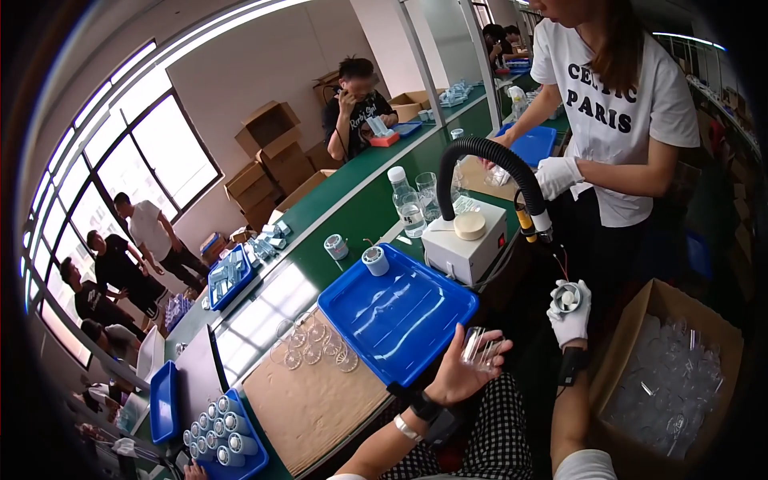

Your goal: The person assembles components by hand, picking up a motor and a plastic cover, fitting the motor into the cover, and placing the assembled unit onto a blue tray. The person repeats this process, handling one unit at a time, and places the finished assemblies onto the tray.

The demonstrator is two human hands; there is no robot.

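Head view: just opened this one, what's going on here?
The person's bare left grip holds a clear cylindrical piece; the white-gloved right grip holds a wired round part. In front, a blue tray has one pale cylinder at its far corner. Clear round pieces lie on a cardboard sheet to its left. An open box of clear plastic parts stands to the right.
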